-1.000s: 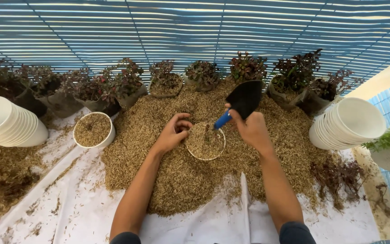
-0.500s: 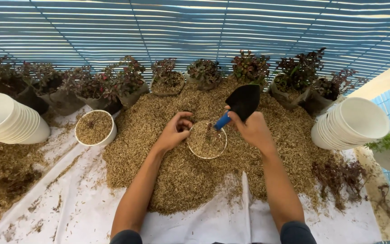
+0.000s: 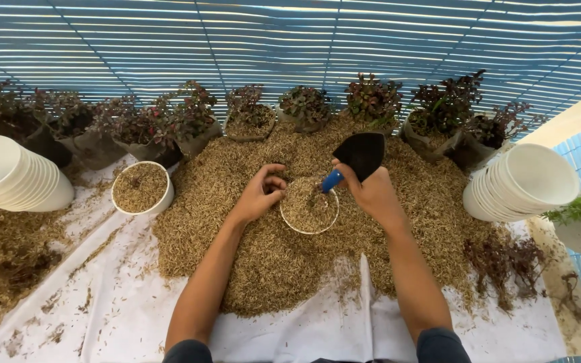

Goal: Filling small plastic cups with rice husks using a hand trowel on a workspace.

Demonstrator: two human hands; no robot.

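A white pot (image 3: 286, 220) filled with brown husk sits in the middle of a large husk pile (image 3: 270, 262). My left hand (image 3: 261, 193) rests on the pot's left rim, fingers curled against it. My right hand (image 3: 370, 191) grips a small trowel (image 3: 358, 156) with a blue handle and black scoop. The scoop points up and away, above the pot's right rim.
A second husk-filled white pot (image 3: 144, 188) stands to the left. Stacks of empty white pots lie at the left (image 3: 11, 176) and right (image 3: 522, 183). Potted dark-leaved plants (image 3: 304, 104) line the back of the pile. White sheeting (image 3: 89, 296) covers the ground.
My hands and the trowel have barely moved; the left fingers shifted slightly on the pot's rim.
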